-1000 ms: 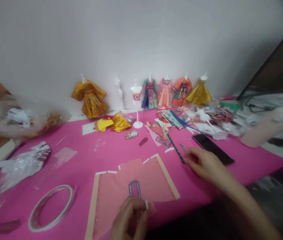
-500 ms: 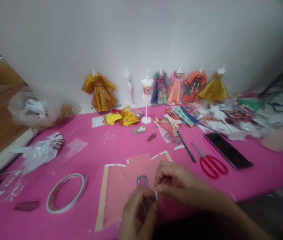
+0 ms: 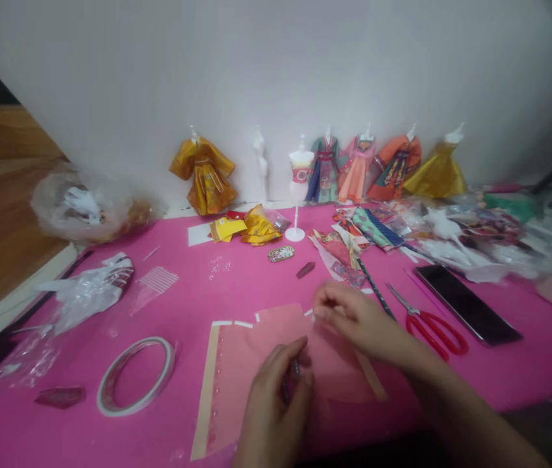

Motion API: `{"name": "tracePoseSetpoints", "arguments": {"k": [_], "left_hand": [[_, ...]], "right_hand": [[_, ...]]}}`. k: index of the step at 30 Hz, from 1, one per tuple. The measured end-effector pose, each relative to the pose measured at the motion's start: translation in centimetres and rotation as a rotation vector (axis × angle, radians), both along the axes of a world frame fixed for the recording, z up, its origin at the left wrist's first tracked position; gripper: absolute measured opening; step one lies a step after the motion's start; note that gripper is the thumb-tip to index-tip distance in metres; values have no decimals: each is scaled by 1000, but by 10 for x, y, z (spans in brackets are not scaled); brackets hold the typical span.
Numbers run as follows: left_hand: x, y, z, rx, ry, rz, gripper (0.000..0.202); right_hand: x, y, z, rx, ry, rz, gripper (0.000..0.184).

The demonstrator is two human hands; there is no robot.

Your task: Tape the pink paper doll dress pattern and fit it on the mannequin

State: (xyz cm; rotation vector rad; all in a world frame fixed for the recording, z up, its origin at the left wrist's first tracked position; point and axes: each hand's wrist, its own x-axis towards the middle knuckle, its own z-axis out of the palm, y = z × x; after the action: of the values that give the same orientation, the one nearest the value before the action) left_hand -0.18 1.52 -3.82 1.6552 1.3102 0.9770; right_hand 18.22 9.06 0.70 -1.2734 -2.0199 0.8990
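Observation:
A pink paper pattern piece [image 3: 251, 364] with tan borders lies on the magenta mat [image 3: 207, 292] in front of me. My left hand [image 3: 276, 406] rests on it with fingers closed around a small grey oblong piece that barely shows. My right hand [image 3: 354, 318] is over the paper's upper right corner, fingertips pinched together on something I cannot make out. Red-handled scissors [image 3: 432, 325] lie just right of that hand, untouched.
A roll of clear tape [image 3: 134, 377] lies at lower left. A black phone [image 3: 468, 312] and a dark pencil [image 3: 376, 292] lie to the right. Small mannequins in paper dresses [image 3: 354, 169] line the wall. Plastic bags [image 3: 85, 292] and scraps sit left and right.
My right hand left the scissors on the mat, came to my left hand, then moved up to the paper's upper right corner. My left hand closed further over the grey piece.

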Motion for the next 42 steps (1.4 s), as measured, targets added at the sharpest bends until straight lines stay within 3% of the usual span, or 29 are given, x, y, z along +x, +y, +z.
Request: {"name": "tracePoseSetpoints", "arguments": {"k": [4,7,12,22,42], "left_hand": [[8,10,-2,273,488,-64,22],[17,17,-4,334,641,-92,24],[25,28,-12,365,731,-115,32],[25,35,-20,416,798,-141,27],[25,33,-30,579,802,-32,23]], "right_hand": [[0,41,-22,-47,-66,-51,16],[-5,57,-38,-92,-136,-9,17],[-7,60,-48,-99,-240,7,18],[-9,57,-45,-71,-331,28,16],[-13,54,-40,-63,-415,29,17]]}}
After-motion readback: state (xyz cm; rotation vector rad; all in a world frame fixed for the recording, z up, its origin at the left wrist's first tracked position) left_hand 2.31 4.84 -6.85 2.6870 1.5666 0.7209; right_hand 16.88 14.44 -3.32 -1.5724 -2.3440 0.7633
